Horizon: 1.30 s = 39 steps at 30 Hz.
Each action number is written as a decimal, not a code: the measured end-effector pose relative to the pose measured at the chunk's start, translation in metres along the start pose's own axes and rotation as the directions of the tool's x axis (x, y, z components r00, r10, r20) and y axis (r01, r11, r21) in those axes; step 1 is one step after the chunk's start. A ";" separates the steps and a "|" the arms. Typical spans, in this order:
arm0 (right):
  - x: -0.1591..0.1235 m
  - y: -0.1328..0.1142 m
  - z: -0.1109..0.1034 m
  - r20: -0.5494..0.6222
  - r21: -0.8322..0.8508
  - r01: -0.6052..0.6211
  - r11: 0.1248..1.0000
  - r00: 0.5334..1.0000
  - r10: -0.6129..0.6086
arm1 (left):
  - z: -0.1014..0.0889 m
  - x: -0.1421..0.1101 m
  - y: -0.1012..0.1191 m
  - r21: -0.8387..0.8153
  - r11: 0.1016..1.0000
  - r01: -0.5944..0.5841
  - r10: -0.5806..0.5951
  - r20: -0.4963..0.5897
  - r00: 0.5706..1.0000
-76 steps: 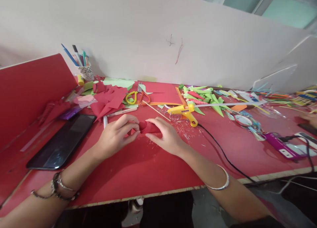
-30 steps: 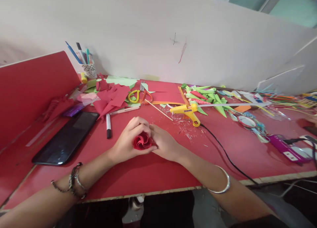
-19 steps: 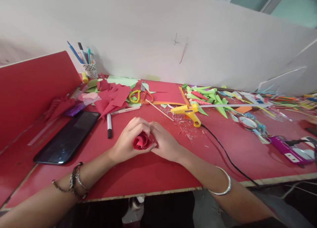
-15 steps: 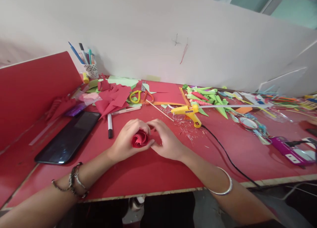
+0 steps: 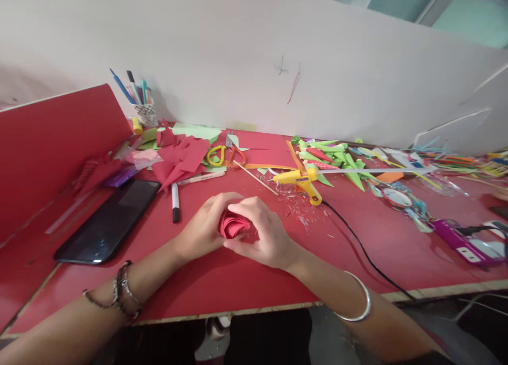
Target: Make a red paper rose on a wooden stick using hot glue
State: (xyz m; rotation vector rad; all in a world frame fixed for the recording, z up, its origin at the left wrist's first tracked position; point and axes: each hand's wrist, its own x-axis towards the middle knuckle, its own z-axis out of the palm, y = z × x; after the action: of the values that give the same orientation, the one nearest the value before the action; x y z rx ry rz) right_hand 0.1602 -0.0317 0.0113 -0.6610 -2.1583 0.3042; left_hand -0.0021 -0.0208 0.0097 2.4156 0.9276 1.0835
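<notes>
Between my two hands is a red paper rose [image 5: 234,226], its curled layers facing me. My left hand [image 5: 204,225] wraps its left side, the fingers reaching over the far edge. From the right, my right hand [image 5: 264,233] curves around it, fingers at the top and thumb along the near edge. Both hands are closed on the rose just above the red tabletop [image 5: 238,285]. The rose's underside is hidden. Beyond my right hand lies a yellow glue gun [image 5: 297,180] with a long glue stick in its back.
A black phone [image 5: 111,222] and a marker [image 5: 175,203] lie to the left. Behind are red paper pieces [image 5: 182,156], scissors [image 5: 216,156], a thin stick [image 5: 256,178] and green paper cones [image 5: 335,156]. A pen cup [image 5: 146,113] and purple power strip [image 5: 462,240] flank them.
My right hand has moved left and closed around the rose, which it was beside before. The rose has shifted slightly right and tilted, showing more of its outer layers.
</notes>
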 end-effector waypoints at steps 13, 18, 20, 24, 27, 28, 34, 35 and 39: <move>0.002 0.001 -0.005 0.027 0.039 -0.029 0.999 0.999 0.028 | -0.006 0.005 -0.002 -0.102 0.980 0.172 -0.146 0.227 0.963; 0.002 0.003 -0.006 0.045 0.082 -0.038 0.996 0.998 0.035 | -0.007 0.005 -0.003 -0.069 0.977 0.204 -0.177 0.275 0.945; 0.002 0.004 -0.007 0.047 0.100 -0.045 0.994 0.998 0.040 | -0.006 0.005 -0.003 -0.059 0.977 0.204 -0.180 0.273 0.945; 0.001 0.005 -0.007 0.055 0.126 -0.065 0.990 0.997 0.058 | -0.006 0.004 -0.003 -0.011 0.979 0.205 -0.194 0.274 0.942; 0.001 0.005 -0.007 0.052 0.144 -0.065 0.987 0.997 0.059 | -0.006 0.003 -0.003 0.035 0.981 0.192 -0.194 0.285 0.939; 0.001 0.005 -0.006 0.051 0.148 -0.066 0.987 0.997 0.059 | -0.006 0.003 -0.004 0.049 0.982 0.185 -0.191 0.287 0.939; 0.002 0.005 -0.005 0.027 0.141 -0.067 0.988 0.998 0.064 | -0.005 0.002 -0.006 0.127 0.981 0.144 -0.174 0.279 0.944; 0.002 0.005 -0.004 0.021 0.137 -0.073 0.988 0.997 0.070 | -0.005 0.002 -0.007 0.135 0.981 0.139 -0.172 0.279 0.945; 0.002 0.005 -0.003 0.016 0.134 -0.088 0.987 0.996 0.086 | -0.005 0.002 -0.005 0.158 0.978 0.138 -0.177 0.273 0.946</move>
State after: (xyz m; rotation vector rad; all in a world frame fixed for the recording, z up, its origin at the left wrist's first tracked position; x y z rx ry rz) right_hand 0.1638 -0.0264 0.0124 -0.6783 -2.1003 0.4967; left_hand -0.0074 -0.0157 0.0116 2.4688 1.1016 0.6101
